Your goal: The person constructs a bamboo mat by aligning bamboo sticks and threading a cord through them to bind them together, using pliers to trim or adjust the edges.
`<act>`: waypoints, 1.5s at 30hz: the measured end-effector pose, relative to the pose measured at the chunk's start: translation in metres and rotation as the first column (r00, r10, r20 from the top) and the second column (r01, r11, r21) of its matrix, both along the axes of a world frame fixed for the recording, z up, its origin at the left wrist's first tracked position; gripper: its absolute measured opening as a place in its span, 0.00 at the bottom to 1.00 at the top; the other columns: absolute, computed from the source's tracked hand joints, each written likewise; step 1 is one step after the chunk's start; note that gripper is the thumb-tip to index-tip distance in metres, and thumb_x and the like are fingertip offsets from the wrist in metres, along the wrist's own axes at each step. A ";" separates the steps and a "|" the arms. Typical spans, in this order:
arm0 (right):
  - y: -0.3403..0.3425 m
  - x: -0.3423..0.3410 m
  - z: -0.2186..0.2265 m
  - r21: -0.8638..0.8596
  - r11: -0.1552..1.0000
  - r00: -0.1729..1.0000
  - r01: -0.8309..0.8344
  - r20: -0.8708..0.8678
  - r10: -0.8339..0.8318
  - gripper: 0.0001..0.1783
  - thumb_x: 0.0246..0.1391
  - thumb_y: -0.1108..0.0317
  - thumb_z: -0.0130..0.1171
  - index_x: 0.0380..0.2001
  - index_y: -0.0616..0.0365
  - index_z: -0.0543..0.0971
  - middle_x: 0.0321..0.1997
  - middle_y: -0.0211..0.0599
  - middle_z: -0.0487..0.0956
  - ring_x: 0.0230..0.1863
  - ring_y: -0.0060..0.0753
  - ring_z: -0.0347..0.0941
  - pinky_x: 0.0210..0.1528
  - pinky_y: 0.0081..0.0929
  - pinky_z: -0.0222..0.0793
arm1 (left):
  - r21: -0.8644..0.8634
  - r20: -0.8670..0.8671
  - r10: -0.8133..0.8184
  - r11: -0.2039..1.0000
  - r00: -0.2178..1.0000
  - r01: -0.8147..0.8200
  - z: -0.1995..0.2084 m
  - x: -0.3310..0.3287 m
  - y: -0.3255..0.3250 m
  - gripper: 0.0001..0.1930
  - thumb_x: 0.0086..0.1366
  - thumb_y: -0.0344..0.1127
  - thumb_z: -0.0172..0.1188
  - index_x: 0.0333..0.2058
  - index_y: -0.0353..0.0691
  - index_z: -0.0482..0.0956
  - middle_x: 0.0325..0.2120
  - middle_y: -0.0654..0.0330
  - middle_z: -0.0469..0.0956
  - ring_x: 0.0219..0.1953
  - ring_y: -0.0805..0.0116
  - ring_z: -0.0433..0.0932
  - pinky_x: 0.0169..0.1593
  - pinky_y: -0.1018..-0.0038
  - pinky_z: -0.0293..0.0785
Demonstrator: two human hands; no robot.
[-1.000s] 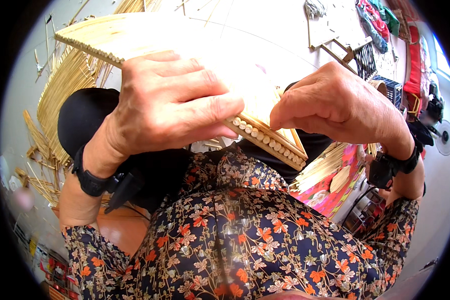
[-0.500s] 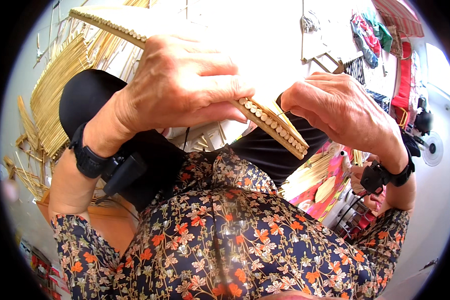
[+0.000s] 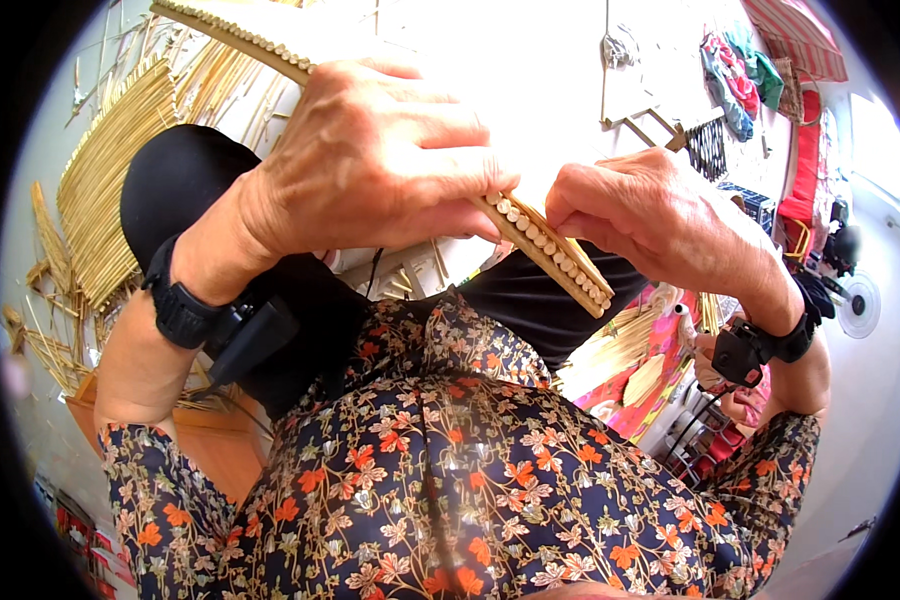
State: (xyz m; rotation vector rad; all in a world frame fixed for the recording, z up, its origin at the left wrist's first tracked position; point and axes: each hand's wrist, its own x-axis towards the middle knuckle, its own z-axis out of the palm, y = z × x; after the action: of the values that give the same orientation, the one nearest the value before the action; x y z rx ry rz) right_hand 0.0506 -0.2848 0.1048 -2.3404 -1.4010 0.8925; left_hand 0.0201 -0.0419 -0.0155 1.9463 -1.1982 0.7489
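Drawn closer to the left hand [image 3: 355,165] than half a second ago, the right hand [image 3: 640,215] in the head view curls at the stick panel [image 3: 546,245], its grip too hidden to tell; the left hand clamps that panel above the black trousers [image 3: 525,310].

Pale stick panel [image 3: 547,250] held up on a slant

Straw-yellow, the panel shows a long edge of round cream cut ends [image 3: 550,248], packed side by side along a thin wooden strip [image 3: 540,258]. That edge slopes down from its far left end to its right end, its middle covered by the left hand [image 3: 390,160]. The broad face behind is washed out by glare.
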 end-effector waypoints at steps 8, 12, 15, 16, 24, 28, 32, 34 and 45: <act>0.001 0.006 0.011 0.083 0.982 0.938 -0.168 0.319 0.134 0.09 0.53 0.73 0.63 0.37 0.56 0.74 0.22 0.35 0.73 0.26 0.45 0.75 0.34 0.38 0.71 | 0.005 0.000 0.036 0.999 0.999 -0.036 0.005 0.014 0.003 0.18 0.53 0.52 0.74 0.36 0.46 0.87 0.28 0.64 0.83 0.28 0.64 0.82 0.34 0.69 0.75; -0.002 0.011 0.007 0.111 0.955 0.896 -0.275 0.389 0.213 0.13 0.49 0.74 0.63 0.38 0.54 0.72 0.21 0.32 0.70 0.24 0.45 0.73 0.35 0.36 0.71 | 0.010 -0.004 0.046 0.999 0.999 -0.046 0.006 0.013 0.003 0.18 0.53 0.52 0.74 0.36 0.46 0.87 0.28 0.64 0.83 0.29 0.64 0.82 0.34 0.69 0.75; -0.004 0.011 0.001 0.165 0.961 0.935 -0.222 0.315 0.162 0.12 0.50 0.75 0.63 0.37 0.55 0.73 0.21 0.35 0.71 0.25 0.48 0.73 0.34 0.39 0.71 | -0.003 0.011 0.048 0.999 0.999 -0.048 0.003 0.012 0.001 0.18 0.53 0.52 0.74 0.36 0.46 0.87 0.28 0.65 0.83 0.29 0.65 0.82 0.34 0.70 0.75; -0.005 0.010 -0.001 0.184 0.963 0.947 -0.198 0.291 0.139 0.11 0.51 0.76 0.63 0.37 0.55 0.73 0.21 0.36 0.71 0.25 0.49 0.73 0.34 0.39 0.71 | 0.000 0.006 0.046 0.999 0.999 -0.046 0.003 0.012 0.001 0.18 0.53 0.52 0.73 0.36 0.46 0.87 0.28 0.65 0.83 0.29 0.66 0.82 0.34 0.70 0.75; -0.002 0.005 0.001 0.072 0.997 0.999 0.025 0.024 -0.026 0.05 0.59 0.74 0.62 0.34 0.58 0.74 0.25 0.40 0.75 0.31 0.49 0.77 0.35 0.39 0.71 | -0.016 0.002 0.037 0.999 0.999 -0.037 0.004 0.010 -0.003 0.18 0.53 0.53 0.73 0.35 0.47 0.87 0.28 0.66 0.84 0.29 0.67 0.83 0.35 0.70 0.76; -0.005 0.009 0.004 0.041 0.998 0.997 0.037 0.071 -0.040 0.09 0.58 0.71 0.64 0.41 0.57 0.75 0.22 0.36 0.71 0.25 0.42 0.74 0.30 0.36 0.68 | 0.008 -0.001 0.038 0.999 0.999 -0.038 0.009 0.013 -0.001 0.18 0.52 0.51 0.74 0.36 0.46 0.87 0.28 0.65 0.84 0.29 0.67 0.83 0.35 0.70 0.76; 0.008 -0.001 0.020 -0.019 0.982 0.979 0.189 0.084 -0.186 0.33 0.48 0.66 0.73 0.55 0.54 0.69 0.19 0.39 0.70 0.23 0.46 0.73 0.28 0.39 0.68 | -0.023 0.007 0.055 0.998 0.998 -0.055 0.006 0.016 -0.002 0.18 0.52 0.50 0.75 0.36 0.45 0.86 0.28 0.65 0.84 0.29 0.67 0.82 0.34 0.70 0.75; 0.007 -0.011 0.012 0.012 0.964 0.957 0.267 0.114 -0.266 0.34 0.46 0.67 0.73 0.55 0.54 0.69 0.20 0.39 0.70 0.23 0.46 0.73 0.28 0.40 0.68 | -0.032 0.006 0.048 0.998 0.999 -0.048 0.005 0.017 -0.004 0.19 0.51 0.50 0.75 0.37 0.45 0.86 0.28 0.65 0.84 0.29 0.67 0.82 0.34 0.70 0.75; 0.012 -0.015 0.002 0.015 0.945 0.945 0.327 0.009 -0.327 0.37 0.49 0.71 0.66 0.63 0.54 0.65 0.21 0.47 0.75 0.26 0.56 0.77 0.30 0.48 0.71 | -0.050 0.026 0.052 0.997 0.998 -0.051 0.004 0.015 -0.006 0.19 0.51 0.51 0.75 0.35 0.45 0.86 0.27 0.67 0.84 0.27 0.68 0.82 0.33 0.71 0.74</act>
State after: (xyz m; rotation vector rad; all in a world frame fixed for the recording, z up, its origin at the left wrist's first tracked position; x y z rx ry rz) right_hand 0.0351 -0.2730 0.1069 -2.4708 -0.9726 0.7706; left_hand 0.0351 -0.0476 -0.0111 1.9387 -1.1392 0.8264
